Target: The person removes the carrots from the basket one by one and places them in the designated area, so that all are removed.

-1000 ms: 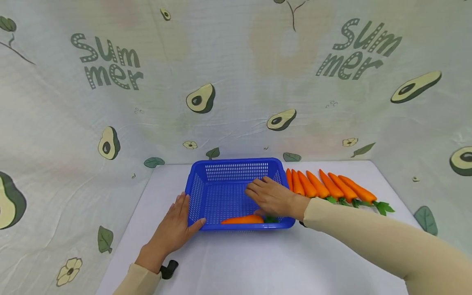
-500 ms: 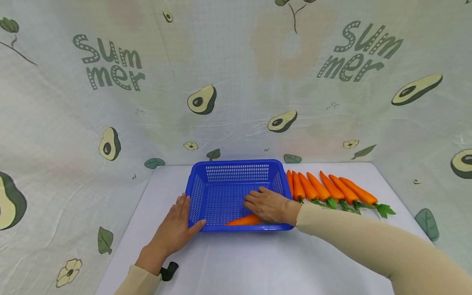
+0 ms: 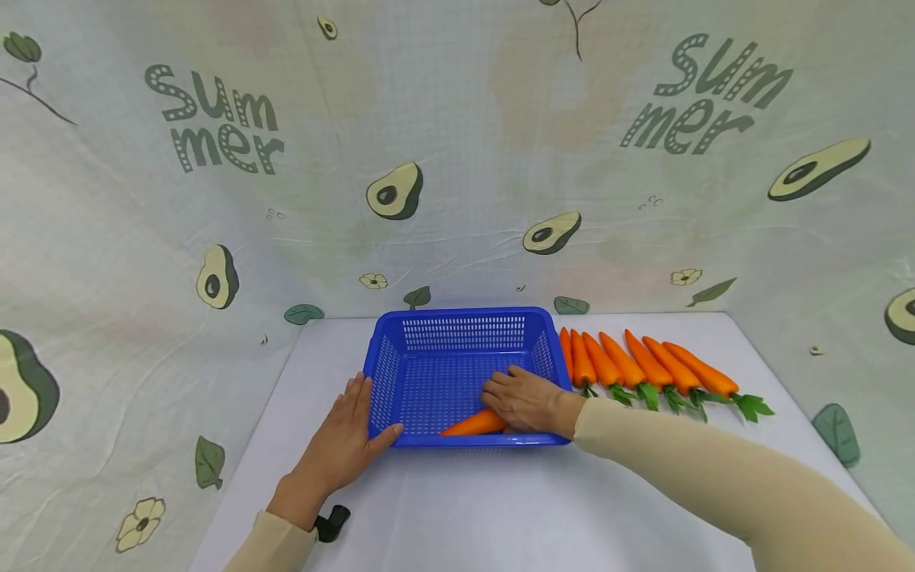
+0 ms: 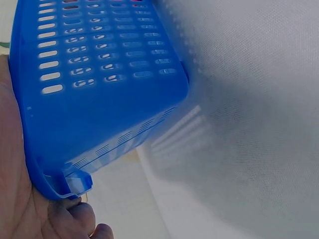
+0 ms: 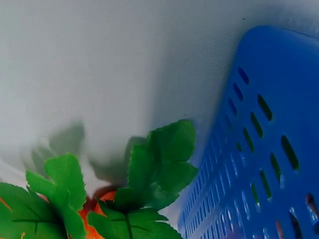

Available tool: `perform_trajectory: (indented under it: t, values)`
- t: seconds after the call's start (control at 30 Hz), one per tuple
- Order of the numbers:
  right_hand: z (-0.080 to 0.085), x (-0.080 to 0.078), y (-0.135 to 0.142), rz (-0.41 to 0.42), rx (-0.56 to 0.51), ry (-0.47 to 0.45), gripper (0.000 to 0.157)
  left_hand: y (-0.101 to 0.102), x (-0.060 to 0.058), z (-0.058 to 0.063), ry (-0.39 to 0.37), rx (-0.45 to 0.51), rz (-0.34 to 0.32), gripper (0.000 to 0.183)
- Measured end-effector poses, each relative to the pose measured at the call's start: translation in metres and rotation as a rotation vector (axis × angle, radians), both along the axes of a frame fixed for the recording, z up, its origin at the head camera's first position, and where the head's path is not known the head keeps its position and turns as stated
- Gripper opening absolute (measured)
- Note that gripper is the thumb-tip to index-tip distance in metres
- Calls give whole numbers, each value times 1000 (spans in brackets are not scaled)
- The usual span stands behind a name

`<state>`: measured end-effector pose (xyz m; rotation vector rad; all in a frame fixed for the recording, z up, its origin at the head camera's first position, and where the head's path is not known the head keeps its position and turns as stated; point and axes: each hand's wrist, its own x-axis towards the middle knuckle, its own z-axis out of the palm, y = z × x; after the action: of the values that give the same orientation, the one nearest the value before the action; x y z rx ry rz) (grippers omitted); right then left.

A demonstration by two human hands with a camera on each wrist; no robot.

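A blue plastic basket (image 3: 461,318) with slotted walls stands on the white table. My left hand (image 3: 339,445) lies along its near left corner, fingers extended and thumb on the front rim; the left wrist view shows the palm (image 4: 15,164) against the basket rim (image 4: 25,129). Inside the basket, by the front wall, my right hand (image 3: 525,400) holds an orange carrot (image 3: 473,423). The carrot's pointed end sticks out to the left; its leafy end and my fingertips are hidden under the hand. The right wrist view shows the basket's outer wall (image 5: 279,99) but not the fingers.
Several carrots (image 3: 646,361) with green leaves lie in a row right of the basket, the nearest close to its wall. Their leaves (image 5: 159,164) appear in the right wrist view. A printed cloth (image 3: 457,238) hangs behind the table.
My right hand has come down and nearer over the carrot in the basket, covering its leaves. The carrot has tilted and shifted slightly right. My left hand stays on the basket.
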<state>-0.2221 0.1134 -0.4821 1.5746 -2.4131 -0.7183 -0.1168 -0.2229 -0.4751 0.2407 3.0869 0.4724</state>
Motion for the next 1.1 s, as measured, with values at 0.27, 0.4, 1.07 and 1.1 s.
perform_trajectory:
  t: [0.27,0.4,1.07,1.1]
  values:
    - [-7,-1,-2,-40,-16,-34,50,0,0,0,8,-13,2,108]
    - [-6,-1,-3,-62,-4,-39,51,0,0,-1,12,-10,2,108]
    - [11,-9,5,-151,-208,23,39,1,0,3,-19,-21,3,107]
    - [13,-9,6,-157,-220,19,39,2,0,3,-18,-21,3,107]
